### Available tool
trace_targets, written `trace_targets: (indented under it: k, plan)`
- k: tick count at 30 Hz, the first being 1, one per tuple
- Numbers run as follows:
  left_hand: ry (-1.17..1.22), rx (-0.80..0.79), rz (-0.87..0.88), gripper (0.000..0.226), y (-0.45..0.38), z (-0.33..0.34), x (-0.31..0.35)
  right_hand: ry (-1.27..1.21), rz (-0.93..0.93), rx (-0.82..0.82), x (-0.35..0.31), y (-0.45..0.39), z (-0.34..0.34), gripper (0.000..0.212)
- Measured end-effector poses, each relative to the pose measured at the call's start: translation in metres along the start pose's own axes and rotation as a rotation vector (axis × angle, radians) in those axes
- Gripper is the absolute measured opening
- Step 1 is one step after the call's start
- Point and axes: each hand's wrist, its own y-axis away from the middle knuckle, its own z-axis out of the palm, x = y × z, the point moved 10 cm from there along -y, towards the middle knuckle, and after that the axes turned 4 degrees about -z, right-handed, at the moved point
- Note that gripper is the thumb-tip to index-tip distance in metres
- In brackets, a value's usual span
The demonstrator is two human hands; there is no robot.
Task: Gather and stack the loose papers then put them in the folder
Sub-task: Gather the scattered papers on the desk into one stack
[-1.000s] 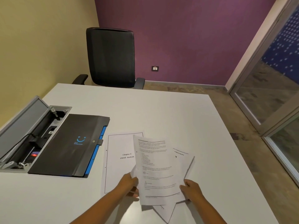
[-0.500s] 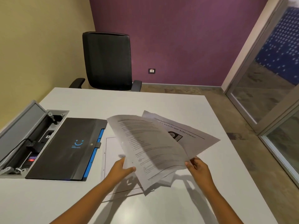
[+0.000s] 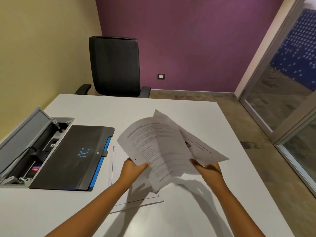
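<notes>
Both hands pinched the loose papers (image 3: 159,147) above the white worktop (image 3: 171,106), the left hand (image 3: 133,167) at their left edge and the right hand (image 3: 207,170) at their lower right. One sheet (image 3: 118,165) lay flat beneath them, beside the closed black folder (image 3: 71,156). Farther left sat an open cable box (image 3: 25,144), and a black chair (image 3: 114,65) stood at the far edge.

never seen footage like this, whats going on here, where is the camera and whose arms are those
There is no machine. The camera sits on a person's head and looks forward and down, so the arms are that person's own. The left hand and right hand both hold a fanned bunch of papers above a white table. One more sheet lies flat beneath them. Left of it lies a closed black folder, beside an open cable box. A chair stands behind the table.
</notes>
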Motion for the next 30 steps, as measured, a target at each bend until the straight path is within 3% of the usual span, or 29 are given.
trace_targets:
  k: [1, 2, 6, 14, 20, 30]
  plan:
    - [0.057, 0.003, 0.02, 0.039, -0.001, -0.001, 0.003, -0.055, -0.098, -0.015, -0.015, 0.001, 0.001, 0.016]
    - [0.072, 0.002, 0.048, 0.038, 0.001, -0.001, 0.013, -0.066, -0.197, -0.051, -0.029, 0.001, 0.005, 0.015]
    - [0.152, -0.046, 0.128, 0.032, 0.009, 0.012, 0.039, -0.07, -0.357, -0.12, -0.06, 0.007, 0.017, 0.026]
    - [0.335, -0.014, 0.233, 0.024, 0.017, -0.003, 0.069, -0.229, -0.45, -0.036, -0.084, 0.009, 0.001, 0.025]
    - [0.351, -0.047, 0.276, 0.022, 0.02, -0.007, 0.079, -0.177, -0.493, -0.036, -0.092, 0.011, 0.003, 0.03]
    - [0.343, -0.066, 0.312, 0.015, 0.021, -0.008, 0.095, -0.29, -0.473, -0.019, -0.098, 0.013, -0.006, 0.024]
